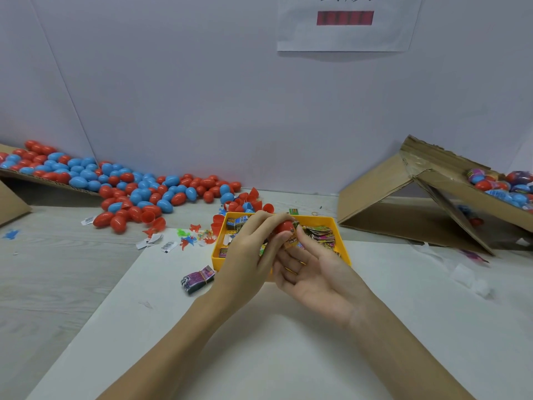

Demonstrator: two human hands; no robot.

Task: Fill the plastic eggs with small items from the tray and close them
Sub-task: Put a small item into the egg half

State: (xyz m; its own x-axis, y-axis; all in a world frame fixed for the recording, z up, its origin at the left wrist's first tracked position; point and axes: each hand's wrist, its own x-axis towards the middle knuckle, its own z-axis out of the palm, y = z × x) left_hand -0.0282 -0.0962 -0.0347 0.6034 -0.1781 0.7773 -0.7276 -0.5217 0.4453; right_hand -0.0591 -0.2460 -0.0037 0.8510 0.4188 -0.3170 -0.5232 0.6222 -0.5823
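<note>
red plastic egg, glossy, seen only in part between fingertips, held above the yellow tray. left hand curled round the egg from the left, fingers arched over its top, thumb under. right hand palm up just beside, index finger and thumb pinching a small orange printed packet right against the egg's lower edge; other fingers loosely spread. cannot tell whether the egg is a whole shell or one half.

yellow tray shallow, square-walled, on a white sheet over a pale wood-grain table; inside, a heap of folded printed packets at the right, a few more at the left, partly hidden by the hands. one banded bundle of packets lying on the sheet just left of the tray.

left of the tray, small rubbery toy figures in red, green and blue, plus white paper slips. behind the tray, loose red and blue egg halves.

far left, a tilted cardboard flap with a spill of closed red and blue eggs running down onto the table. far right, a cardboard box on its side, its upper panel holding wrapped eggs in bright film. on the wall, a white paper notice with a red bar.
</note>
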